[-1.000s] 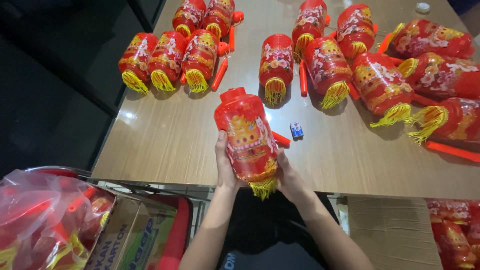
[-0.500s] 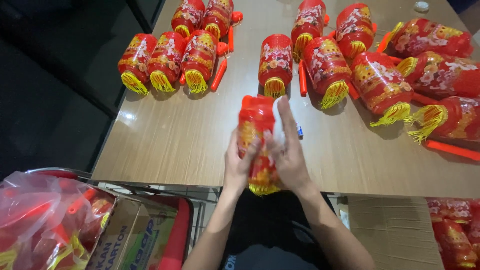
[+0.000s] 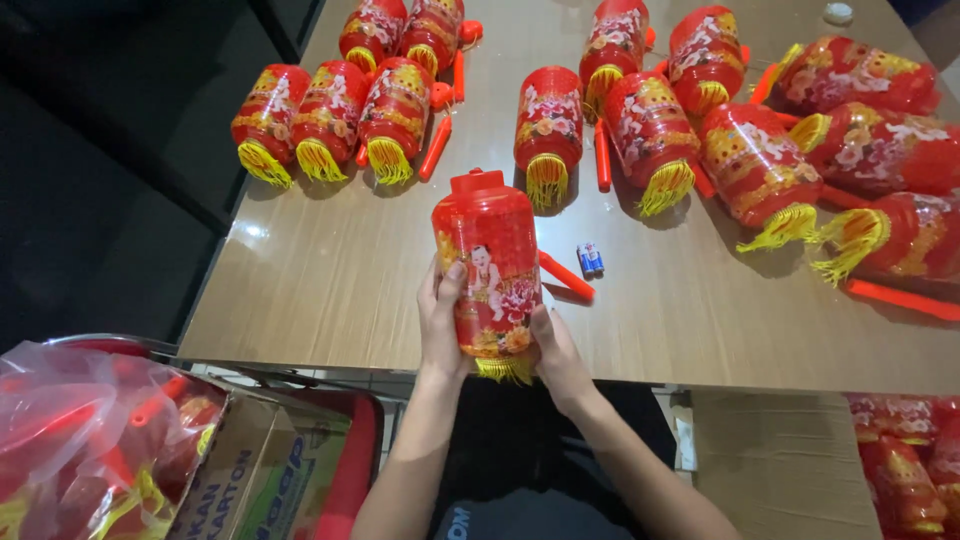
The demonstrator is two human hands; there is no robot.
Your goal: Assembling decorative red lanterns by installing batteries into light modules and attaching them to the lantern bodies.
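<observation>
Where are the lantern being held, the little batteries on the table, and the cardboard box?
held lantern point(image 3: 488, 265), head view, middle of its printed body
batteries point(image 3: 590, 259), head view, on the pair's casing
cardboard box point(image 3: 238, 480), head view, on its open flap

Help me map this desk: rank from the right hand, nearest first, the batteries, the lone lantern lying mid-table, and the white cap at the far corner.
From the right hand:
1. Batteries, just beyond it on the table.
2. Lone lantern, farther up, mid-table.
3. White cap, far right corner.
</observation>
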